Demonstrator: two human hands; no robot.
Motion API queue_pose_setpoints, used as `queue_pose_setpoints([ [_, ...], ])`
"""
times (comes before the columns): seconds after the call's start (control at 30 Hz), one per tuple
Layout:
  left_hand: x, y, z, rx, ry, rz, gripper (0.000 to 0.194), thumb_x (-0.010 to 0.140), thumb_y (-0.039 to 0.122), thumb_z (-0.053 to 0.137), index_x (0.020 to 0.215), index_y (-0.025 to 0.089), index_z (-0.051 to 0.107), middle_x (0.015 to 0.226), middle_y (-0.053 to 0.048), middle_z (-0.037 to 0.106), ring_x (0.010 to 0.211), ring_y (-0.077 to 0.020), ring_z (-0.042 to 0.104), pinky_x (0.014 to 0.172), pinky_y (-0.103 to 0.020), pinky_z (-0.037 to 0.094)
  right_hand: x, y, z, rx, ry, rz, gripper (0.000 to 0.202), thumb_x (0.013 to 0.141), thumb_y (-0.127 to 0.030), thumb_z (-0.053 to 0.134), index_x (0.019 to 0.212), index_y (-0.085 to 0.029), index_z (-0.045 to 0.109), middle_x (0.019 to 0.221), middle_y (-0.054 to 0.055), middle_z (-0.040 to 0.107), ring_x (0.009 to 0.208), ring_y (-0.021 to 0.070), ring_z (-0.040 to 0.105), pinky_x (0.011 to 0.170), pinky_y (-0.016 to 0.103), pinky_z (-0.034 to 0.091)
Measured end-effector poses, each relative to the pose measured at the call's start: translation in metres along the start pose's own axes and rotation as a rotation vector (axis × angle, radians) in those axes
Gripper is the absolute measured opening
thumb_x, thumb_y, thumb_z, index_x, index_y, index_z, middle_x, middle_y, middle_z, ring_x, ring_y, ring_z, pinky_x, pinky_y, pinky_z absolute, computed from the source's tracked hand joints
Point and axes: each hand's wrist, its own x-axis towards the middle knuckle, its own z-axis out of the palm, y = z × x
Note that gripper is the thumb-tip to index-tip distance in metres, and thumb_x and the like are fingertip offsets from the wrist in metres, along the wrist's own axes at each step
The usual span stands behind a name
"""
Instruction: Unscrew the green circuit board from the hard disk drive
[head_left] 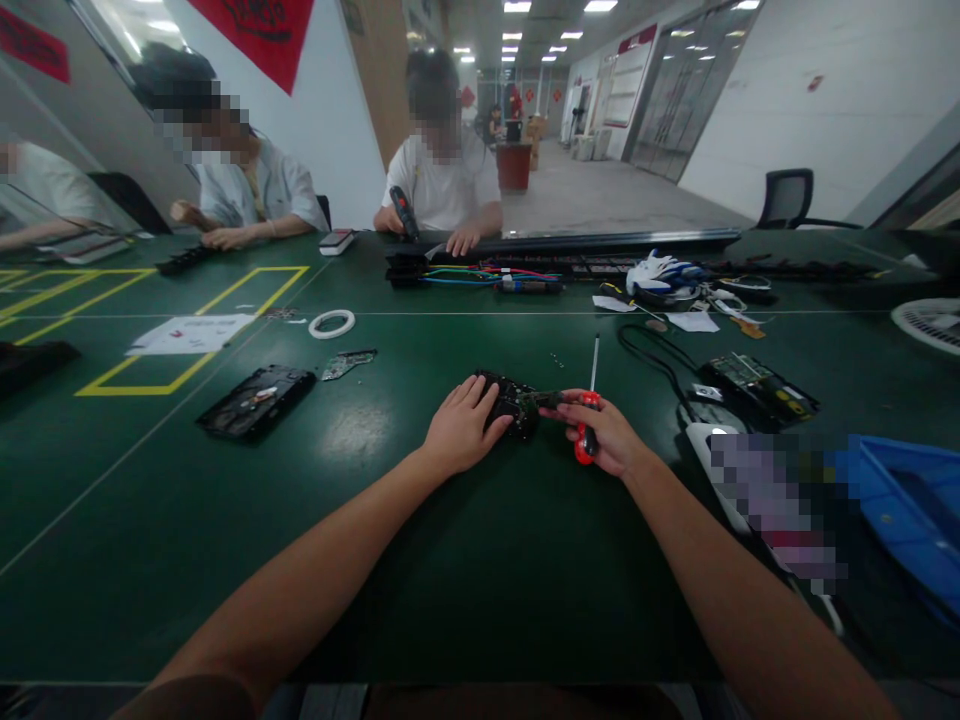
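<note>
A small black device [516, 405] with circuit parts showing lies on the green table in front of me. Across its left end rests my left hand [463, 425], fingers stretched out flat and thumb along the near side. At the right, my right hand [611, 435] is closed around a red and black screwdriver [588, 432], its metal shaft pointing up and away from me. The fingertips of that hand also reach a thin dark piece [551, 399] at the device's right end; its kind is unclear. A few tiny bits, perhaps screws [556, 360], lie behind the device.
Left are a black casing [257, 402], a loose circuit board [349, 364] and a tape roll [331, 324]. Right are another opened device [761, 390], a white power strip [716, 470] and a blue bin [911, 500]. Gloves [664, 275] and wires lie farther back; co-workers sit opposite.
</note>
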Motion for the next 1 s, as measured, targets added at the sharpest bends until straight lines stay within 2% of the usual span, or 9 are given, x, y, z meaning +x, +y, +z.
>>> queue_pose_setpoints([
  [0.17,-0.004,0.008,0.001,0.004,0.088,-0.023,0.054,0.113,0.050,0.042,0.147,0.016,0.066,0.153,-0.018,0.064,0.152,-0.0375,0.051,0.125,-0.060,0.043,0.007,0.003,-0.006,0.041,0.032,0.005,0.028,0.085,-0.045,0.087,0.093,-0.021,0.074,0.121,0.015,0.080,0.104,0.0250,0.077,0.054,0.026,0.045],
  [0.3,-0.004,0.011,-0.005,-0.130,0.167,-0.006,0.048,0.116,0.040,0.034,0.134,0.015,0.071,0.134,-0.016,0.072,0.133,-0.0322,0.063,0.118,-0.054,0.051,0.008,0.005,-0.006,-0.022,0.043,-0.021,0.022,0.078,-0.033,0.091,0.093,-0.020,0.079,0.118,0.010,0.079,0.085,0.0161,0.072,0.058,0.026,0.048],
  [0.43,-0.004,0.013,-0.010,-0.253,0.124,0.176,0.045,0.115,0.043,0.044,0.149,0.020,0.060,0.142,-0.015,0.068,0.132,-0.0306,0.064,0.115,-0.053,0.053,0.005,0.006,-0.003,-0.073,0.014,-0.032,0.035,0.072,-0.022,0.092,0.106,-0.023,0.082,0.120,0.006,0.076,0.072,0.0097,0.063,0.059,0.026,0.051],
  [0.5,-0.005,0.015,-0.010,-0.265,0.106,0.236,0.049,0.112,0.048,0.053,0.154,0.022,0.056,0.142,-0.015,0.069,0.133,-0.0315,0.064,0.115,-0.054,0.053,0.004,0.006,-0.001,-0.071,0.009,-0.052,0.042,0.071,-0.021,0.093,0.111,-0.024,0.081,0.118,0.005,0.075,0.074,0.0101,0.063,0.060,0.026,0.052],
  [0.6,-0.005,0.015,-0.008,-0.271,0.096,0.305,0.056,0.106,0.053,0.065,0.152,0.024,0.057,0.140,-0.015,0.070,0.132,-0.0331,0.066,0.115,-0.056,0.052,0.006,0.007,0.001,-0.030,0.056,-0.062,0.044,0.069,-0.022,0.097,0.108,-0.024,0.080,0.106,0.003,0.073,0.072,0.0100,0.062,0.059,0.025,0.052],
  [0.73,-0.004,0.013,-0.006,-0.263,0.089,0.299,0.073,0.098,0.057,0.077,0.158,0.026,0.051,0.143,-0.015,0.068,0.135,-0.0354,0.065,0.116,-0.059,0.051,0.009,0.010,0.003,0.006,0.107,-0.066,0.039,0.067,-0.022,0.100,0.100,-0.022,0.077,0.094,0.001,0.070,0.067,0.0093,0.059,0.057,0.025,0.052],
  [0.87,-0.003,0.012,-0.005,-0.253,0.133,0.274,0.060,0.105,0.046,0.070,0.158,0.025,0.052,0.140,-0.015,0.070,0.132,-0.0331,0.067,0.115,-0.058,0.052,0.009,0.012,0.005,-0.047,0.091,-0.082,0.039,0.072,-0.025,0.098,0.104,-0.022,0.077,0.104,0.004,0.073,0.077,0.0127,0.065,0.060,0.026,0.054],
  [1.0,-0.003,0.011,-0.004,-0.226,0.196,0.211,0.054,0.107,0.044,0.065,0.155,0.022,0.056,0.136,-0.016,0.072,0.128,-0.0337,0.068,0.113,-0.058,0.052,0.007,0.012,0.005,-0.096,0.053,-0.084,0.049,0.076,-0.029,0.095,0.121,-0.025,0.076,0.119,0.008,0.074,0.087,0.0164,0.069,0.061,0.027,0.056],
])
